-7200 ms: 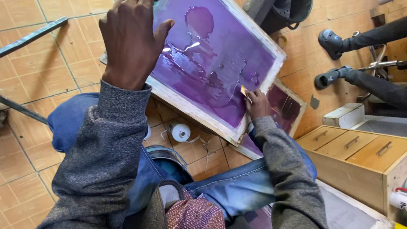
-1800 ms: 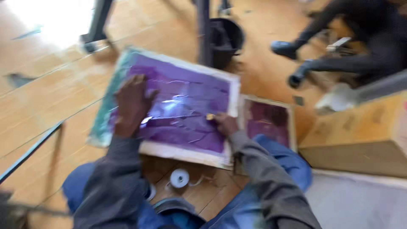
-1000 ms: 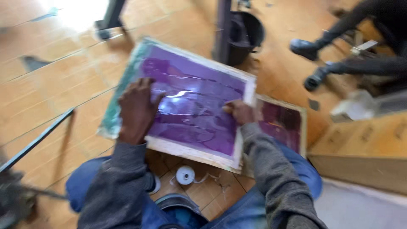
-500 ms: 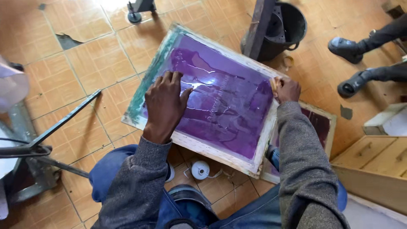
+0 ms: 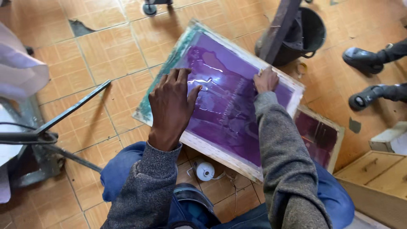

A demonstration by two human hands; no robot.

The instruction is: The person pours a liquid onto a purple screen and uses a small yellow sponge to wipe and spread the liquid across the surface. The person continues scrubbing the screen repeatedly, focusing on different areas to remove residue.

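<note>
A wooden-framed printing screen [image 5: 229, 97] with a glossy purple mesh lies tilted on the tiled floor [image 5: 106, 55] in the middle of the view, its near edge over the person's knees and its far corner close to a black bucket [image 5: 311, 34]. The left hand [image 5: 171, 106] rests palm down on the left part of the mesh, fingers spread fairly wide and flat, gripping nothing. The right hand [image 5: 266, 79] is at the far right side of the screen, fingers curled in; it seems to pinch something small against the mesh, but the view is too poor to say what. Both arms wear grey knitted sleeves over blue trousers. Just right of the screen, and partly under it, lies a second smaller frame [image 5: 320, 135] with darker purple mesh. On the floor near the person, under the screen's near edge, sits a white spool [image 5: 206, 170] with loose thread. A dark wooden post [image 5: 280, 27] stands across the bucket. At far right are another person's black shoes [image 5: 360, 57], and at near right a pale wooden drawer unit [image 5: 377, 169]. A black metal bar [image 5: 72, 108] slants in at left.
</note>
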